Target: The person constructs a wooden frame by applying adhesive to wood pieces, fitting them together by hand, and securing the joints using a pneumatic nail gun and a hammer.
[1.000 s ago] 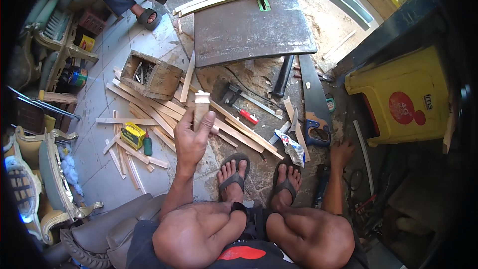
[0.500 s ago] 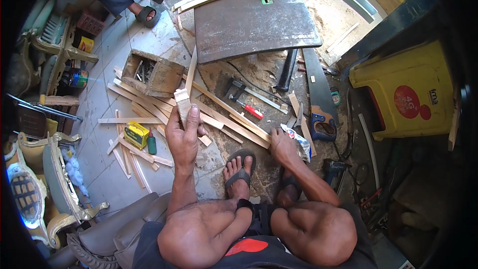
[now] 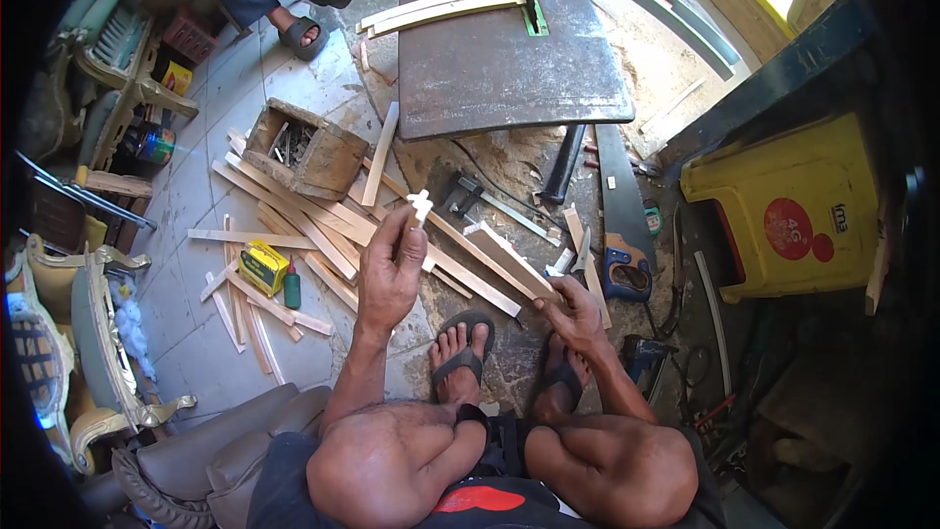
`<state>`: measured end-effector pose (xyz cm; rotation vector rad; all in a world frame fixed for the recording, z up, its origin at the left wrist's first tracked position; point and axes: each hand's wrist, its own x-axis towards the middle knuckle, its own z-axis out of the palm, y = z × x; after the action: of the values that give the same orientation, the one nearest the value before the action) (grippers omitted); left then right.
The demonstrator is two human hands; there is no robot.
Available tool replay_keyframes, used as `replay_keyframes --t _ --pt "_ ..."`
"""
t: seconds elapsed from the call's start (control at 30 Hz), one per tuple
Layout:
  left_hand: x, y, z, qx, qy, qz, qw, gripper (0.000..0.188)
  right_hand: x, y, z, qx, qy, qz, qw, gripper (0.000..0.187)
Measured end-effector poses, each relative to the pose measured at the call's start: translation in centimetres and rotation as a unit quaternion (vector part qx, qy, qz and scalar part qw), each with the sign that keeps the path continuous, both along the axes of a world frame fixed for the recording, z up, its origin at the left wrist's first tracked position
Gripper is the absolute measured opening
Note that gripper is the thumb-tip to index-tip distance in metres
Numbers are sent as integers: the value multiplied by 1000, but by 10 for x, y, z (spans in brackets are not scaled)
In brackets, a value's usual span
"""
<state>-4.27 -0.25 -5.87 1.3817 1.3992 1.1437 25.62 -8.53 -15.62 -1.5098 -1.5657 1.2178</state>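
Observation:
My left hand [image 3: 390, 279] is closed around a short piece of pale wood [image 3: 420, 207], whose notched tip sticks up above the fingers. The rest of that piece is hidden by the hand. To the right, my right hand [image 3: 576, 315] grips the near end of a wooden strip [image 3: 511, 261], thumb on top. This strip slants away from me to the far left, over other strips on the floor. Below and between both hands lie loose wooden strips [image 3: 460, 269]. A hand saw [image 3: 627, 264] with a blue and brown handle rests right of my right hand.
A dark saw table [image 3: 490, 78] with a green-edged slot stands ahead. A wooden box [image 3: 328, 167] of metal bits, a yellow box [image 3: 262, 266], a green bottle [image 3: 292, 286], a clamp [image 3: 465, 194] and a hammer [image 3: 563, 167] lie around. A yellow stool [image 3: 783, 220] is at right; another person's feet [image 3: 304, 36] are far left.
My left hand has moved slightly right and turned, tilting its wood piece. My right hand has come up with a wooden strip in its grip, off the floor pile by the white packet.

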Motion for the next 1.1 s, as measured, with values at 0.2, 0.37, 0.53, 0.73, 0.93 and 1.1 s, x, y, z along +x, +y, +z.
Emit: replay_keyframes --t 0.2,0.37,0.53,0.73,0.93,1.1 --pt "8 -7 15 -3 -18 -106 994 44 -3 0 14 59 105 -30 992 48" --pt "14 -5 15 14 2 -109 994 49 16 7 40 62 51 38 996 52" --pt "15 -8 19 -64 -10 -85 994 52 15 14 44 99 85 49 990 51" --pt "16 -3 17 -36 2 -91 995 52 22 18 54 48 49 81 994 51" --pt "10 9 26 -40 58 -107 992 51 13 36 37 45 14 121 992 51" --pt "8 19 44 -28 161 -138 977 49 2 54 0 93 21 137 986 51"
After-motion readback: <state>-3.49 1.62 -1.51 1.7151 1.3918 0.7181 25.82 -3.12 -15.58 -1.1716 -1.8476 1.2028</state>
